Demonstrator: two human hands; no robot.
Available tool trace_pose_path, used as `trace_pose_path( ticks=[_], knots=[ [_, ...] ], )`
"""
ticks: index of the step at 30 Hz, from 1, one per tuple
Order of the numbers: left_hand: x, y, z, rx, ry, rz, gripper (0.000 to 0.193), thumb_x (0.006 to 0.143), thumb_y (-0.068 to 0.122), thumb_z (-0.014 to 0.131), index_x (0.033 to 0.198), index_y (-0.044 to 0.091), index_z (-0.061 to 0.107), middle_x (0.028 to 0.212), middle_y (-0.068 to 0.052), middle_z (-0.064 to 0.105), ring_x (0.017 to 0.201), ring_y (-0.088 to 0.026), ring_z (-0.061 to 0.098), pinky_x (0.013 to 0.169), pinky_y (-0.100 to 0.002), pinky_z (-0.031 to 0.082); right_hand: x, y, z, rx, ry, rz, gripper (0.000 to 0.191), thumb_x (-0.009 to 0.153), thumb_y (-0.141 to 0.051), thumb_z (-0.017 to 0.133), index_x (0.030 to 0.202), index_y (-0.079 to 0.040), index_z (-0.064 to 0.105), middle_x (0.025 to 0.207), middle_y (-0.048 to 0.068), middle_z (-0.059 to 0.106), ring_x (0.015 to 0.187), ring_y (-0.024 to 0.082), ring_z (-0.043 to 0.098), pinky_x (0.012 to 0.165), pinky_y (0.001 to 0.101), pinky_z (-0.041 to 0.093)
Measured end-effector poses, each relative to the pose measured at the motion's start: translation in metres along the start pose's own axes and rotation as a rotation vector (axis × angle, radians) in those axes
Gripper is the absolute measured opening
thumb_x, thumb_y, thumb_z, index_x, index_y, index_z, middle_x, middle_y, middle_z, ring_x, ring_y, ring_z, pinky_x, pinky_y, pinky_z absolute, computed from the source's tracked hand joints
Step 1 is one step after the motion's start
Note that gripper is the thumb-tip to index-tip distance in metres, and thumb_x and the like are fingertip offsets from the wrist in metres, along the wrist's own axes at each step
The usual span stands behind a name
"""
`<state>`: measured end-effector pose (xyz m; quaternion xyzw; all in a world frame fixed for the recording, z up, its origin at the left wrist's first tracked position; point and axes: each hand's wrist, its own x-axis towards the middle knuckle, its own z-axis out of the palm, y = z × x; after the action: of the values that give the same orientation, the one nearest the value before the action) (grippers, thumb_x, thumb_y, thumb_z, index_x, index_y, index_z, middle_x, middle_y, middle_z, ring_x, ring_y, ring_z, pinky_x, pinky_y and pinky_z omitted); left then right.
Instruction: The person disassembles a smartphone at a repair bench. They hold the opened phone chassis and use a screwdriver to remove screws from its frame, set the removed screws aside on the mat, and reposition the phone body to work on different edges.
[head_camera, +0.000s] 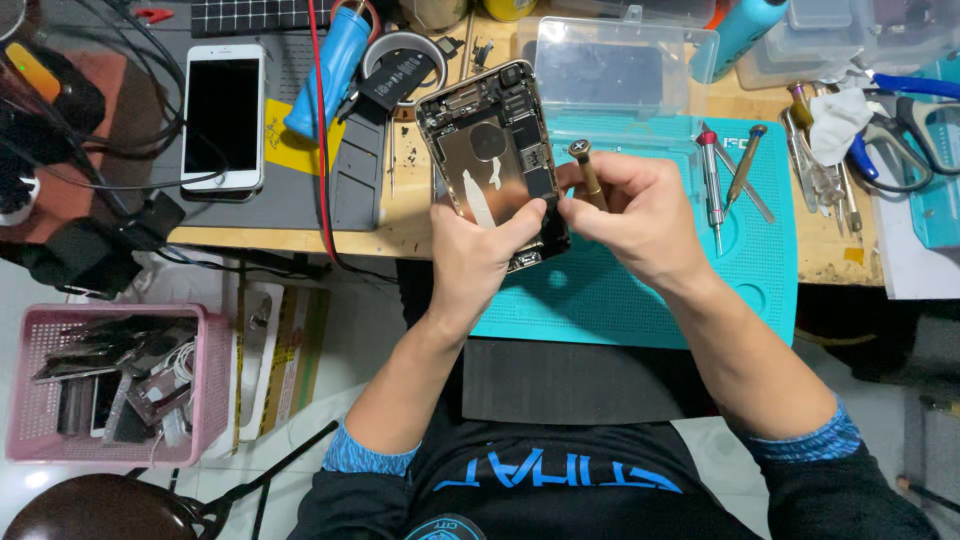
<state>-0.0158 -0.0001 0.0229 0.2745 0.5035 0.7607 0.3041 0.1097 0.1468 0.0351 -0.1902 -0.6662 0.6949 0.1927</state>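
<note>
Near: left hand (478, 262) grips the lower end of an opened phone body (492, 160), thumb laid across its bottom edge, fingers curled behind. Phone held tilted above the teal work mat (770, 270), insides facing up. Right hand (640, 215) closed around a small screwdriver (586, 168), fingertips touching the phone's right edge, driver cap up. Farther: two screwdrivers (728, 178) on the mat; clear plastic box (618, 68); white phone (223, 115) lying far left.
</note>
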Motion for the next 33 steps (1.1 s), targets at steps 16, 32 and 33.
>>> trace_pose_path(
  ticks=[16, 32, 33],
  knots=[
    [0.0, 0.008, 0.003, 0.087, -0.001, 0.03, 0.014, 0.085, 0.0, 0.076, 0.098, -0.003, 0.073, 0.09, -0.004, 0.075, 0.077, -0.009, 0.069, 0.068, -0.027, 0.058, -0.005, -0.01, 0.002, -0.212, 0.002, -0.065, 0.012, 0.091, -0.002, 0.074, 0.102, 0.002, 0.072, 0.085, -0.006, 0.063, 0.077, 0.001, 0.054, 0.065, 0.0186, 0.045],
    [0.009, -0.013, -0.006, -0.09, -0.064, -0.132, 0.021, 0.093, 0.007, 0.074, 0.11, -0.006, 0.075, 0.097, -0.006, 0.077, 0.084, -0.009, 0.071, 0.075, -0.025, 0.058, 0.005, -0.001, -0.002, 0.008, 0.046, 0.047, 0.009, 0.096, -0.004, 0.071, 0.101, 0.003, 0.071, 0.073, -0.005, 0.059, 0.061, 0.003, 0.047, 0.053, 0.0208, 0.035],
    [0.01, -0.013, -0.007, -0.1, -0.067, -0.162, 0.022, 0.093, 0.008, 0.073, 0.111, -0.006, 0.075, 0.097, -0.006, 0.077, 0.084, -0.009, 0.071, 0.074, -0.025, 0.058, 0.006, -0.001, -0.002, 0.023, 0.048, 0.047, 0.01, 0.096, -0.004, 0.071, 0.102, 0.004, 0.071, 0.074, -0.004, 0.06, 0.061, 0.003, 0.048, 0.053, 0.0208, 0.036]
  ],
)
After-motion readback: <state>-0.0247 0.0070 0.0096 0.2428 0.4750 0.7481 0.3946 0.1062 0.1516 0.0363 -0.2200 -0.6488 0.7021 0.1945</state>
